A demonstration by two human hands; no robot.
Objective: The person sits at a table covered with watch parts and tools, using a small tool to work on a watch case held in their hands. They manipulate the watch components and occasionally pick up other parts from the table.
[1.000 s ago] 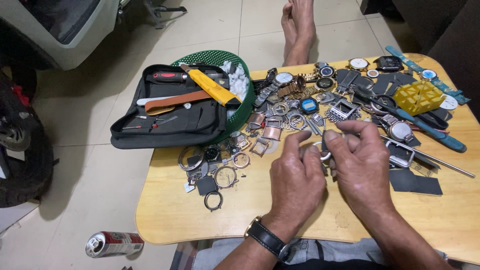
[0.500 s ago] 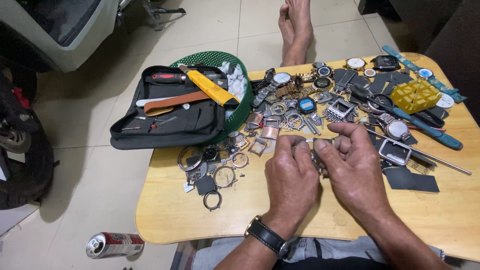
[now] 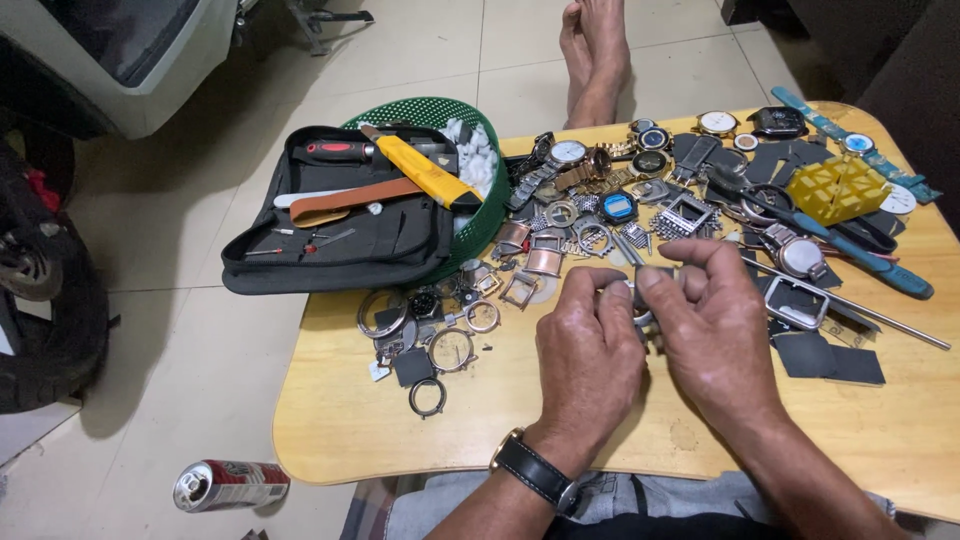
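My left hand (image 3: 590,355) and my right hand (image 3: 712,330) meet above the middle of a low wooden table (image 3: 400,430). Their fingertips pinch a small silver watch part (image 3: 640,300) between them; most of it is hidden by the fingers. A black wristwatch (image 3: 535,470) sits on my left wrist. Just beyond the hands lie several watch cases, bezels and metal rings (image 3: 560,240). More rings and small dark pieces (image 3: 430,350) lie to the left of my left hand.
A black tool pouch (image 3: 330,225) with a yellow-handled tool (image 3: 425,170) rests over a green basket (image 3: 440,115) at the table's left. Watches, straps and a yellow plastic block (image 3: 835,190) fill the far right. A metal rod (image 3: 870,315) lies at right. A can (image 3: 230,485) lies on the floor. Another person's bare feet (image 3: 595,50) are beyond the table.
Both hands stay together on the small part, with the fingers shifting slightly around it. Nothing on the table has moved.
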